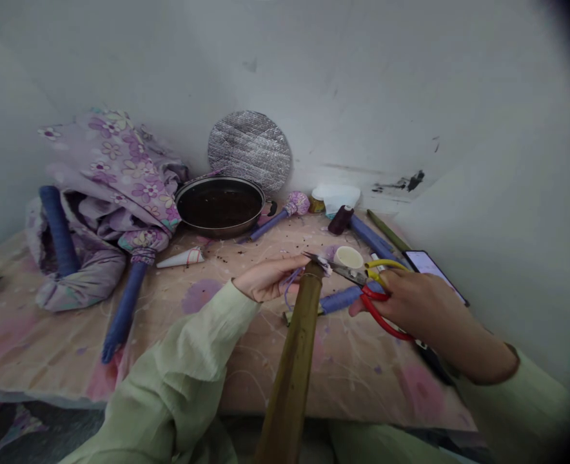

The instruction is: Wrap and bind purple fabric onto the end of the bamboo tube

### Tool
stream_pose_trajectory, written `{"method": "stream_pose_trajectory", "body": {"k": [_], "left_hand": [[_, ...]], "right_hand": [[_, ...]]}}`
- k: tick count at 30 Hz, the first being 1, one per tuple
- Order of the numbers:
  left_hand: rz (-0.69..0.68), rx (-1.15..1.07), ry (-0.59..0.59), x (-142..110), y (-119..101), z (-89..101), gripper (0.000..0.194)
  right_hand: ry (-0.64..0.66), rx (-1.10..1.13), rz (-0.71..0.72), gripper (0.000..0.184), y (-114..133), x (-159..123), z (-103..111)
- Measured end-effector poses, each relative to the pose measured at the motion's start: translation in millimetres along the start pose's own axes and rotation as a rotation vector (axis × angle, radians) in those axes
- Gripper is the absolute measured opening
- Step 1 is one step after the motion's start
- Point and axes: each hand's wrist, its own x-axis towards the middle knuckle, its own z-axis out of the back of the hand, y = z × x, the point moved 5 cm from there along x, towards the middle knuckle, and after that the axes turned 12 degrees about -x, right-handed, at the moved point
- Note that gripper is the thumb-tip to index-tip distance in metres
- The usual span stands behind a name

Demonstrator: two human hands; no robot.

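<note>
Reaching toward the upper end of a long, olive-brown bamboo pole [289, 367], which rises from the lower edge of the view over a pink floral tablecloth [246, 367]: a left hand [268, 278] in a pale green sleeve, with its fingers [294, 264] only slightly curled and mostly open. A thin purple thread [287, 290] looped beneath them, any firm hold on the pole hard to tell from this view. Opposite, a right hand [413, 303], with its fingers [396, 287] closed around steel scissors with red and yellow loop handles [343, 270], the blades near the pole's top. Judging by its look, the bamboo likely stiff, fairly light for its length and slick along its smooth skin, so probably best held low along the shaft or close to the top. The thread likely soft and easily slipping, best pinched between fingertips; the scissors best kept by their loops. Nearby, a cream tape roll [347, 258], a blue-wrapped rod [340, 300] and a dark spool of thread [340, 219]. Farther back, a black round pan [220, 206], a quilted silver disc [249, 151] and crumpled lilac floral fabric [111, 180].
</note>
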Motion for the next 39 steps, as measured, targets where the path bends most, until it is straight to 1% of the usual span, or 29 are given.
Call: {"method": "stream_pose_trajectory", "body": {"k": [3,5,9,14,16,18,19,21,22,23,24,26,29,30,31,32,34,37,39], "left_hand": [[-0.011,0.006,-0.046,3.7,-2.1,6.9,0.02],[-0.036,-0.003,-0.06,6.4,-3.7,11.3,0.019],[-0.064,0.002,-0.023,10.4,-6.8,14.5,0.015],[-0.115,0.05,-0.02,11.4,-17.6,15.8,0.018],[-0.152,0.059,-0.029,11.1,-24.2,18.0,0.019],[-0.207,0.086,-0.061,10.6,-31.9,22.7,0.019],[-0.235,0.106,-0.085,10.3,-35.6,25.9,0.018],[-0.281,0.142,-0.129,9.7,-42.5,32.5,0.017],[-0.299,0.153,-0.145,9.4,-45.5,35.6,0.017],[-0.316,0.159,-0.156,9.0,-48.3,38.4,0.017],[-0.335,0.163,-0.166,8.5,-51.1,41.0,0.017],[-0.378,0.175,-0.192,6.9,-56.6,45.6,0.016],[-0.429,0.201,-0.234,3.3,-63.1,50.8,0.016],[-0.445,0.22,-0.245,2.1,-64.8,51.8,0.018],[-0.459,0.244,-0.255,1.0,-66.3,52.5,0.02],[-0.47,0.27,-0.26,0.1,-67.4,53.0,0.023],[-0.484,0.31,-0.259,-0.7,-68.7,53.2,0.027],[-0.488,0.33,-0.243,-0.5,-68.8,52.6,0.03],[-0.489,0.345,-0.24,-0.6,-68.2,51.2,0.032]], "right_hand": [[0.1,0.017,-0.002,0.048,2.0,4.9,-1.9],[0.148,0.06,0.028,0.044,4.2,9.2,-1.8],[0.219,0.211,0.064,0.04,4.9,18.7,-5.0],[0.239,0.509,0.059,0.037,-1.3,31.9,-17.0],[0.253,0.651,0.033,0.04,-3.5,39.0,-23.2],[0.3,0.832,-0.022,0.044,-3.6,47.6,-31.4],[0.348,0.966,-0.051,0.047,-1.8,52.4,-36.9],[0.494,1.318,-0.148,0.05,4.7,62.8,-51.6],[0.563,1.519,-0.146,0.052,10.6,69.1,-57.6],[0.685,1.687,-0.136,0.058,17.9,74.5,-64.6],[0.838,1.807,-0.112,0.066,25.6,78.9,-71.5],[0.869,1.877,-0.111,0.075,29.8,92.9,-83.4],[0.91,1.972,-0.152,0.079,36.8,106.5,-96.7],[0.9,2.002,-0.191,0.079,39.3,108.9,-99.8],[0.863,2.027,-0.242,0.078,41.3,110.7,-102.4],[0.804,2.044,-0.295,0.076,43.1,111.7,-104.0],[0.628,2.049,-0.383,0.067,45.5,111.7,-103.7],[0.448,2.065,-0.394,0.045,53.0,106.1,-91.2],[0.357,2.069,-0.363,0.037,58.0,101.3,-75.5]]}}
